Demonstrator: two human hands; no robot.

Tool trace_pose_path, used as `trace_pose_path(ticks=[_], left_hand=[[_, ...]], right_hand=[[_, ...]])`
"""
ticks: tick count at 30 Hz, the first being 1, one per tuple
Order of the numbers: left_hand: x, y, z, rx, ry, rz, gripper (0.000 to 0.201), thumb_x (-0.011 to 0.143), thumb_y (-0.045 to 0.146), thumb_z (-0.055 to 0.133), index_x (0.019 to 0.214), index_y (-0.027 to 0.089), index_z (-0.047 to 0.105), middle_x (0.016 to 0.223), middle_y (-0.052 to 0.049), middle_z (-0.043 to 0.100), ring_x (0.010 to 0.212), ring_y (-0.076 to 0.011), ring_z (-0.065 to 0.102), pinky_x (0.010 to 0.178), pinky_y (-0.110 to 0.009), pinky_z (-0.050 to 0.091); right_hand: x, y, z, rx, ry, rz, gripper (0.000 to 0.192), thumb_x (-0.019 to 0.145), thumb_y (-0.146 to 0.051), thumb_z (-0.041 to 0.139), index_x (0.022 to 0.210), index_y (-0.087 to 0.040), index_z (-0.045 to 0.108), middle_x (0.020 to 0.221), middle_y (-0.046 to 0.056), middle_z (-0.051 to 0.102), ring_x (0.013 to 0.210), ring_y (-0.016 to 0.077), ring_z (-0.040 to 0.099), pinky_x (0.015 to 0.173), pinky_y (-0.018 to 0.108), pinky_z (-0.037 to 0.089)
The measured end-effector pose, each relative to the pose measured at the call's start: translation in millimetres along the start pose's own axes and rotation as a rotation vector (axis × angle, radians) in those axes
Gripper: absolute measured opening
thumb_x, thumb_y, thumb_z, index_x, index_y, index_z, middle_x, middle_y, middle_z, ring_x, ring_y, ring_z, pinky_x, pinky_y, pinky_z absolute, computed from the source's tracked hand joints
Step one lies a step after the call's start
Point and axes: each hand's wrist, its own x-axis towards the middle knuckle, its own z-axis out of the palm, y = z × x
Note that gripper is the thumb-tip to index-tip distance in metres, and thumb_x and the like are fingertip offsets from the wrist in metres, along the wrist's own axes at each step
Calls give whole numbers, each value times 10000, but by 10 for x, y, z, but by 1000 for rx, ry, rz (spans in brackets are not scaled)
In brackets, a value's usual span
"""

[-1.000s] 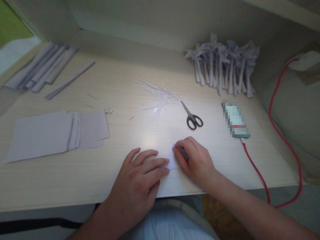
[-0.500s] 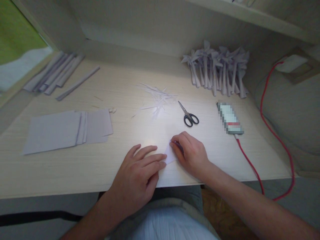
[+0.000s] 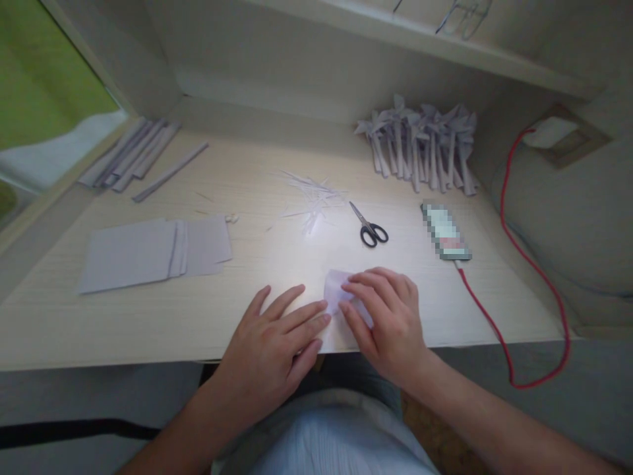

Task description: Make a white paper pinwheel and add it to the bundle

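Observation:
A small white square of paper lies near the desk's front edge, partly covered by fingers. My left hand rests beside it with its fingers spread, the fingertips touching the paper's left side. Over the paper's right part, my right hand has curled fingers, with its thumb and fingertips holding the sheet. Beyond the hands, black-handled scissors lie with their blades pointing away. Thin paper scraps are heaped to the left of the scissors.
Stacked paper sheets lie at left, with rolled paper tubes behind them. Several paper pinwheels on paper sticks are piled at back right. A phone with a red cable lies on the right. A shelf overhangs the back.
The paper has gone from a folded triangle to a more opened square. My right hand has loosened its pinch and spread its fingers over it. The camera view has shifted slightly.

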Motion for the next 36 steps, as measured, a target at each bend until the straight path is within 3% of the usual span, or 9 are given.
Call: trace_pose_path(ticks=[4, 8, 11, 18, 26, 31, 36], left_hand=[[-22, 6, 21, 17, -8, 9, 374, 1037, 341, 493, 1394, 387, 596, 1463, 59, 623, 1438, -317, 463, 1155, -647, 262], [-29, 1, 29, 45, 1, 20, 373, 1042, 341, 488, 1397, 389, 592, 1467, 68, 618, 1446, -315, 453, 1161, -651, 259], [-31, 3, 34, 62, 3, 29, 366, 1041, 335, 494, 1387, 381, 605, 1471, 56, 615, 1443, -322, 456, 1161, -653, 260], [-89, 7, 51, 87, 39, 76, 355, 1031, 276, 518, 1358, 346, 637, 1455, 22, 633, 1413, -319, 494, 1164, -623, 260], [-157, 21, 70, 52, 116, 87, 319, 993, 252, 567, 1281, 323, 685, 1383, 8, 691, 1329, -297, 571, 1164, -574, 267], [2, 96, 116, -35, 177, 23, 239, 955, 258, 604, 1159, 263, 728, 1272, -43, 736, 1238, -291, 598, 1106, -535, 367], [217, 144, 138, -17, 187, -55, 325, 927, 239, 617, 1246, 196, 665, 1269, -108, 703, 1187, -299, 595, 1034, -504, 431]], right_hand=[[-390, -162, -7, -43, -269, -57, 585, 1003, -465, 555, 1499, -170, 461, 1562, 131, 503, 1490, 360, 348, 1198, 627, 198], [-537, -127, 74, -130, -357, -44, 779, 973, -643, 508, 1598, -213, 329, 1675, 157, 288, 1543, 375, 262, 1186, 659, 226], [-525, -68, 91, -150, -361, -18, 775, 964, -668, 501, 1596, -249, 341, 1685, 148, 262, 1550, 368, 257, 1191, 652, 241], [-490, 63, 92, -176, -304, 74, 885, 925, -726, 506, 1594, -175, 328, 1672, 196, 272, 1550, 384, 251, 1202, 658, 217], [-453, 118, 58, -164, -285, 103, 849, 870, -738, 587, 1549, -250, 437, 1664, 217, 286, 1521, 438, 285, 1138, 723, 269], [-455, 106, 51, -173, -304, 99, 846, 882, -729, 578, 1561, -250, 418, 1659, 214, 302, 1524, 442, 273, 1147, 722, 251], [-394, 183, 0, -125, -250, 82, 652, 929, -597, 614, 1471, -248, 519, 1585, 195, 434, 1449, 421, 394, 1117, 694, 317]])
